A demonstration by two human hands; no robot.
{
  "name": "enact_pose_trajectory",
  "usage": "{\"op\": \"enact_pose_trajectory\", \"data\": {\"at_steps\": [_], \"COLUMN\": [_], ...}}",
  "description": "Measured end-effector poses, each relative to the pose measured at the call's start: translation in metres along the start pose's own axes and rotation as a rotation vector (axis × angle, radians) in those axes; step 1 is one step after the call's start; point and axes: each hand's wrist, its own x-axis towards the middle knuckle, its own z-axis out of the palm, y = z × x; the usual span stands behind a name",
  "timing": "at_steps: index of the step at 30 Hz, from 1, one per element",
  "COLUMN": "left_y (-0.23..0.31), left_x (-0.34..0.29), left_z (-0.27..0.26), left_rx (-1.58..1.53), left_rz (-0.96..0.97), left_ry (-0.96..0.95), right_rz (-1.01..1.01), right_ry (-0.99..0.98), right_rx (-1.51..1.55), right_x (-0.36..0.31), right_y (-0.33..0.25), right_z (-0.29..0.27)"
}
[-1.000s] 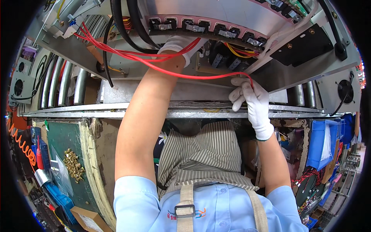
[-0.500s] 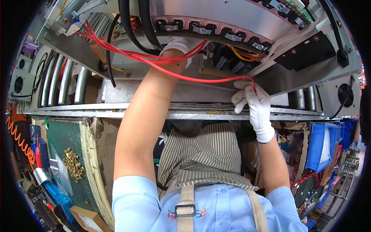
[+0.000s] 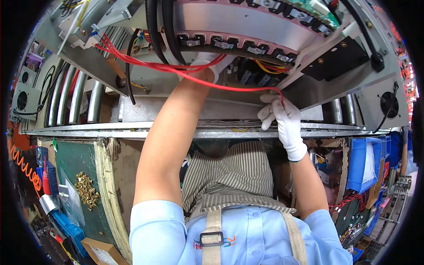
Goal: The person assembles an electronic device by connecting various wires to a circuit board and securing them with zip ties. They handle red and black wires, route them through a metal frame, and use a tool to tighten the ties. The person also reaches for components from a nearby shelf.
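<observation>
My right hand [image 3: 288, 126], in a white glove, is closed, pinching the end of a red cable [image 3: 240, 89] between thumb and fingers. This cable runs leftward from it and joins a bundle of red cables [image 3: 128, 57] that crosses over my left wrist. My left hand [image 3: 219, 69], also white-gloved, reaches inside an open metal cabinet [image 3: 309, 98], below a row of black terminal clamps [image 3: 224, 45]. Its fingers are hidden behind the cables and cabinet parts, so its grip does not show.
Thick black cables [image 3: 168, 31] hang beside my left hand. The cabinet stands over metal rollers [image 3: 95, 99] behind a metal rail [image 3: 110, 132]. Brass fasteners [image 3: 86, 190] lie on the green bench at left, near a red bottle [image 3: 46, 181]. A blue bin [image 3: 357, 168] stands at right.
The view has shifted slightly, and my right hand appears a little farther left, still pinching the red cable. My left forearm has moved slightly right, its hand staying inside the cabinet.
</observation>
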Motion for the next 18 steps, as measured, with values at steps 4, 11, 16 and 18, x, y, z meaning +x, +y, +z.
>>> {"op": "enact_pose_trajectory", "data": {"at_steps": [4,11,16,18], "left_y": [0.050,0.114,0.098,0.105], "left_x": [-0.046,-0.130,-0.123,-0.116], "left_z": [-0.015,-0.048,-0.055,-0.060], "left_rx": [0.321,-0.515,-0.446,-0.377], "left_rz": [0.131,-0.286,-0.084,-0.019], "left_ry": [0.149,-0.112,-0.098,-0.034], "right_rz": [-0.021,-0.387,-0.215,-0.141], "right_ry": [0.009,-0.158,-0.171,-0.172], "right_rx": [0.105,-0.730,-0.704,-0.653], "right_x": [0.001,0.004,0.003,0.002], "right_y": [0.003,-0.001,-0.026,-0.029], "right_z": [0.000,0.023,0.030,0.026]}}
